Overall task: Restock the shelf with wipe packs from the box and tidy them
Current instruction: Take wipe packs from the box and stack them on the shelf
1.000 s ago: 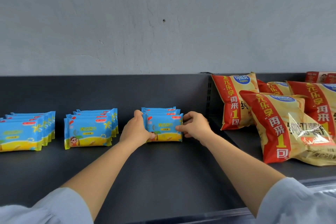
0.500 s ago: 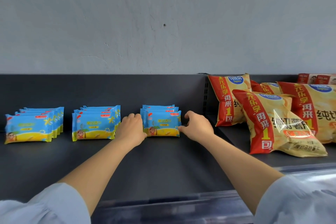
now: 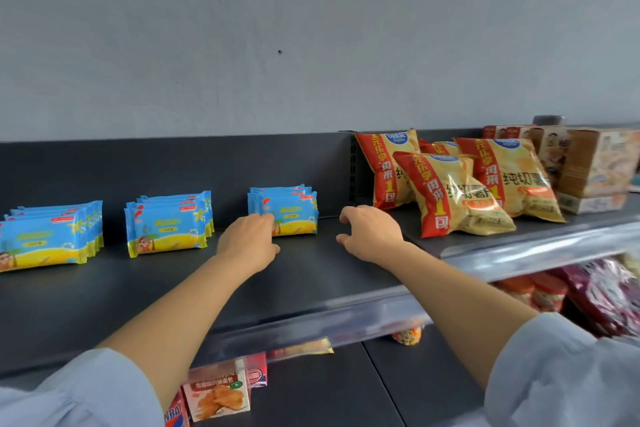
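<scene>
Overhead, grey wall [image 3: 242, 28]. Below: dark shelf [image 3: 104, 295] bearing three rows of wipe packs [image 3: 291, 213], upright; chip bags [image 3: 453, 198] to their right. Left hand [image 3: 251, 241] beside the right row, fingers curled, contact unclear. Right hand [image 3: 372, 232] apart, fingers spread, empty.

I see the dark shelf [image 3: 311, 284] lying bare across its whole front, from the clear rail up to the packs, so a hand can slide in there freely. Three rows of blue wipe packs stand upright toward the back: the left row [image 3: 45, 239], the middle row [image 3: 166, 224], and the right row [image 3: 285, 211], with open gaps between them. My left hand [image 3: 247, 243] overlaps the right row's front corner; my right hand [image 3: 372, 232] hangs in the gap beside it. Snack bags [image 3: 453, 191] block the right side, and the shelf's back panel [image 3: 173, 166] closes off the rear.
</scene>
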Demonstrator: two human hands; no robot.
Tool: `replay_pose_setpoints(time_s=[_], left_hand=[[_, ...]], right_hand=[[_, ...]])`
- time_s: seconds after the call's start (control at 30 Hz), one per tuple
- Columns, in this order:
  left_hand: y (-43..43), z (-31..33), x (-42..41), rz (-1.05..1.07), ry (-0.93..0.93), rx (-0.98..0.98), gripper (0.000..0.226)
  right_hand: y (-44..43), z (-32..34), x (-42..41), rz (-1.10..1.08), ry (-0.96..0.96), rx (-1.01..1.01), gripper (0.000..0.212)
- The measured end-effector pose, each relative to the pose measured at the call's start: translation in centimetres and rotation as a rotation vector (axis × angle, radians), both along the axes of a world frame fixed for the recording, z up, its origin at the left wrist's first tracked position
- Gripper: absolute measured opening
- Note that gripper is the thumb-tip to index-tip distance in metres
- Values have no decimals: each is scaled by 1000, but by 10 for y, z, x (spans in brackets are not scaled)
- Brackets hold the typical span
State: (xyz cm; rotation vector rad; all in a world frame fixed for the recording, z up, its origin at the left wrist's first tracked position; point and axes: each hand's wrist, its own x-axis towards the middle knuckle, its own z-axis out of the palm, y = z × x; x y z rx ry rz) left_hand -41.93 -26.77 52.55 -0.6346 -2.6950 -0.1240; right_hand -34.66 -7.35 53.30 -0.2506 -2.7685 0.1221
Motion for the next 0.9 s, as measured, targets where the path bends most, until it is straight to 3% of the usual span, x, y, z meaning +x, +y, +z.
replay_pose_setpoints(time_s=[0.43,0.9], left_hand=[[-15,-5,103,-344,62,94,37],[75,-62,235,-595,29,-36,32]], right_hand=[[-35,-11,153,-282,31,8,32],[22,-66,321,-508,-147,36,35]])
